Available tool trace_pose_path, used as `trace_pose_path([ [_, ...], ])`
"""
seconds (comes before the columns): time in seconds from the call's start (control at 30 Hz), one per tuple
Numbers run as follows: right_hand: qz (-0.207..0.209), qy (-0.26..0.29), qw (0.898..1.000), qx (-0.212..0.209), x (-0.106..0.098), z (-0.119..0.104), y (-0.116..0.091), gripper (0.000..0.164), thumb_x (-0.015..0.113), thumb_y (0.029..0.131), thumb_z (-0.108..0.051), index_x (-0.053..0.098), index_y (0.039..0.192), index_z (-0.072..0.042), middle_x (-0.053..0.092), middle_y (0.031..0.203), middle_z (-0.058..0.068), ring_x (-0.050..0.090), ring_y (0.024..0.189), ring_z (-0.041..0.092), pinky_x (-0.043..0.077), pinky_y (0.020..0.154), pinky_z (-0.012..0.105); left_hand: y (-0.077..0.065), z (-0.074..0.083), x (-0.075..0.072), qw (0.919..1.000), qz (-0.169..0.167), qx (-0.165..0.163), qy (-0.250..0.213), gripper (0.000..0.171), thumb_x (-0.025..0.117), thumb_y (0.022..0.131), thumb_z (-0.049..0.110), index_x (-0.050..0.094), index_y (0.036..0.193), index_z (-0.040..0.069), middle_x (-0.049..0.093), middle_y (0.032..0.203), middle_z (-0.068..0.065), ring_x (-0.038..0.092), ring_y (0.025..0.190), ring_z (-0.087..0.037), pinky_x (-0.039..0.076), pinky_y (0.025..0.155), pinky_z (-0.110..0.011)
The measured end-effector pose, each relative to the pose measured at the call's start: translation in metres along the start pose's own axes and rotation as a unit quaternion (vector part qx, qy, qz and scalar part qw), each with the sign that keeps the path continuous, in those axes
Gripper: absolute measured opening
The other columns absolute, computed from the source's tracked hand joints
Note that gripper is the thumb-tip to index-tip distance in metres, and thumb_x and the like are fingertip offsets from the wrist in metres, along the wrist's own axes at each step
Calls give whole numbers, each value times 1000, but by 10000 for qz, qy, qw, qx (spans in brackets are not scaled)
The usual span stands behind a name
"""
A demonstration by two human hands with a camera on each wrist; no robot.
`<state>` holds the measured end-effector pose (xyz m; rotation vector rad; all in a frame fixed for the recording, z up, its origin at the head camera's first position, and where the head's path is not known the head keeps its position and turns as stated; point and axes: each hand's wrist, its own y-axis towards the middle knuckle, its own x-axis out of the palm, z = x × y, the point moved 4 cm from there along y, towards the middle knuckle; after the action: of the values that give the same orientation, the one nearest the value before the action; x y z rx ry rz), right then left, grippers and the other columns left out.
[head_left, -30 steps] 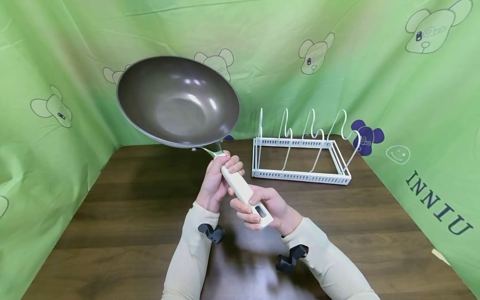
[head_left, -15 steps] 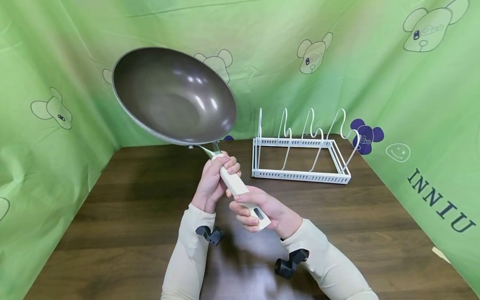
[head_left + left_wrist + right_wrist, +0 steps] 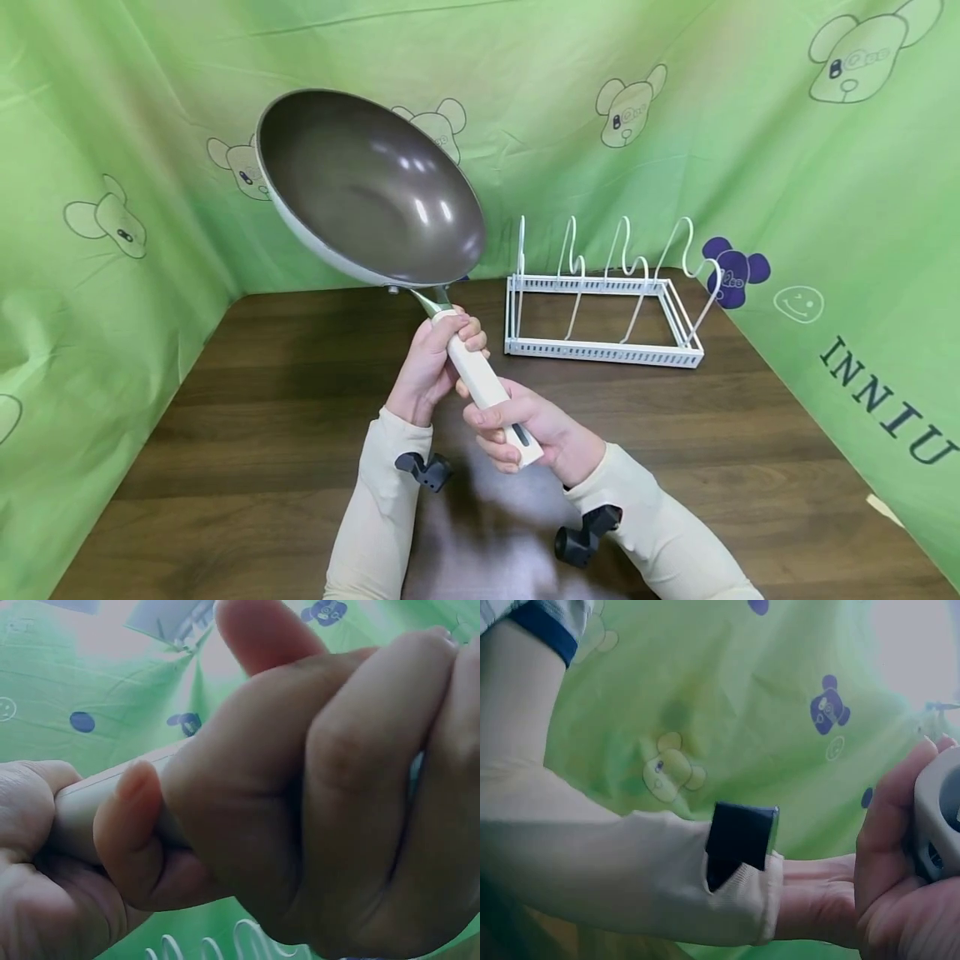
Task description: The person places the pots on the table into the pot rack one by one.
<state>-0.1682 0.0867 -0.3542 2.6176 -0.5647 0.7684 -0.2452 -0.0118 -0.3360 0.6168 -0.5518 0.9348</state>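
Note:
A deep wok-style pan (image 3: pixel 367 192) with a dark brown inside and pale outside is held up over the table, tilted so its inside faces me. Its cream handle (image 3: pixel 477 375) slopes down to the right. My left hand (image 3: pixel 431 362) grips the handle near the pan, its thumb along the top. Lower down, my right hand (image 3: pixel 528 425) holds the handle's end, where a dark slot shows. The left wrist view has the left fingers (image 3: pixel 360 772) curled round the handle. In the right wrist view the handle's grey end (image 3: pixel 939 817) pokes out of the right hand.
A white wire rack (image 3: pixel 603 354) with several upright curved dividers stands at the back right of the brown wooden table (image 3: pixel 262 467). Green printed cloth (image 3: pixel 525 100) hangs behind and at both sides. A small pale strip (image 3: pixel 885 510) lies at the right edge.
The pan first shifted a little left and up, then back to the right. It is now tilted more steeply, its pale left side showing more. Both hands keep their grip; the rack has not moved.

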Motion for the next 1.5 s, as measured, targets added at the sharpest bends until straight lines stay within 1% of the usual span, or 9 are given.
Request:
trace_pose_path([
  [0.13, -105, 324, 9994, -92, 0, 4, 0, 24, 59, 97, -7, 47, 116, -17, 35, 66, -1, 52, 51, 3, 41, 43, 17, -1, 0, 0, 9997, 88, -158, 184, 12, 42, 98, 3, 43, 88, 10, 45, 69, 1, 47, 62, -8, 51, 64, -24],
  [0.3, -286, 531, 9978, -272, 1, 5, 0, 26, 57, 96, -5, 45, 116, -16, 30, 65, 0, 50, 50, 4, 38, 41, 17, 0, 1, 2, 9994, -65, -248, 251, 9, 44, 100, 5, 41, 93, 10, 45, 72, 2, 48, 64, -8, 53, 66, -25],
  [0.67, -906, 1375, 9856, -380, 7, 0, -1, 30, 52, 97, -1, 43, 123, -13, 27, 69, 0, 40, 46, 7, 38, 43, 17, -1, 3, 9, 9991, -159, -194, 328, 9, 42, 102, 6, 40, 93, 9, 45, 74, 0, 49, 67, -10, 53, 71, -26],
  [0.93, -1350, 1615, 9762, -520, 11, -4, -2, 32, 48, 98, 0, 40, 126, -12, 27, 69, 0, 39, 46, 8, 26, 36, 20, -5, 6, 17, 9987, -198, -79, 470, 7, 39, 101, 2, 42, 99, 9, 48, 79, -3, 52, 72, -13, 52, 76, -27],
  [1.03, -1448, 1686, 9732, -584, 12, -7, -2, 34, 47, 98, 1, 40, 128, -11, 27, 69, 1, 38, 46, 8, 25, 36, 21, -9, 8, 19, 9981, -474, -11, 387, 18, 37, 98, -3, 43, 107, 11, 51, 85, -3, 54, 77, -15, 51, 80, -28],
  [1.17, -1574, 1716, 9706, -609, 12, -10, -4, 35, 46, 99, 1, 40, 132, -9, 26, 69, 1, 37, 47, 9, 25, 36, 21, -13, 9, 18, 9942, -1072, 41, 100, 35, 40, 93, -11, 45, 116, 16, 55, 95, -3, 56, 87, -19, 49, 84, -30],
  [1.3, -1819, 1778, 9656, -546, 13, -11, -5, 37, 46, 99, 0, 39, 135, -9, 26, 69, 1, 35, 45, 10, 24, 33, 23, -15, 7, 15, 9859, -1666, 154, 48, 36, 64, 92, 2, 46, 118, 18, 55, 101, -3, 55, 93, -20, 46, 86, -30],
  [1.37, -1923, 1775, 9638, -512, 14, -10, -6, 38, 46, 99, 0, 39, 135, -10, 27, 69, 2, 35, 44, 11, 24, 32, 23, -14, 5, 14, 9815, -1897, 244, 69, 39, 71, 90, 10, 46, 118, 19, 54, 102, -2, 54, 94, -19, 45, 87, -30],
  [1.5, -1997, 1687, 9640, -486, 15, -8, -8, 38, 46, 99, 0, 38, 135, -12, 27, 69, 2, 35, 43, 12, 23, 31, 25, -14, 4, 16, 9740, -2230, 393, 117, 38, 71, 90, 13, 46, 118, 20, 54, 102, -1, 55, 96, -18, 45, 90, -31],
])
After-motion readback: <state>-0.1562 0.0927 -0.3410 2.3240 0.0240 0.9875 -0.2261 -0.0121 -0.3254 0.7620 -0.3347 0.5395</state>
